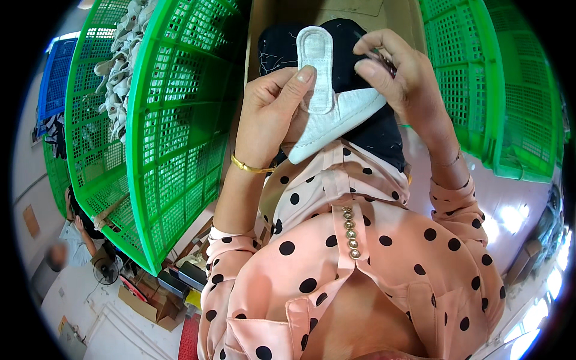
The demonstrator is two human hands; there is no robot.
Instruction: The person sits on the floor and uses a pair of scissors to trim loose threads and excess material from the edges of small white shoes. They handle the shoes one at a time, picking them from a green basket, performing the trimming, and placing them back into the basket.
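Note:
My left hand (271, 108) is closed on a small white fabric shoe upper (354, 111), with the thumb pressing on its edge. A white strap with a rounded end (315, 45) and stitching round its border stands up from the piece, and the stitched lower edge slants up to the right. To the right of the strap, my right hand (408, 81) is raised with bent fingers. They are closed round a small dark tool (383, 61), mostly hidden by the fingers, so its kind cannot be made out. That hand is apart from the strap.
Loose white threads lie on the dark cloth (276, 51) over my lap. A cardboard box (336, 9) is in front of me. Tall green plastic crates (180, 120) stand at left, one holding several white pieces (123, 66); more green crates (465, 72) are at right. Another person (75, 240) is far left.

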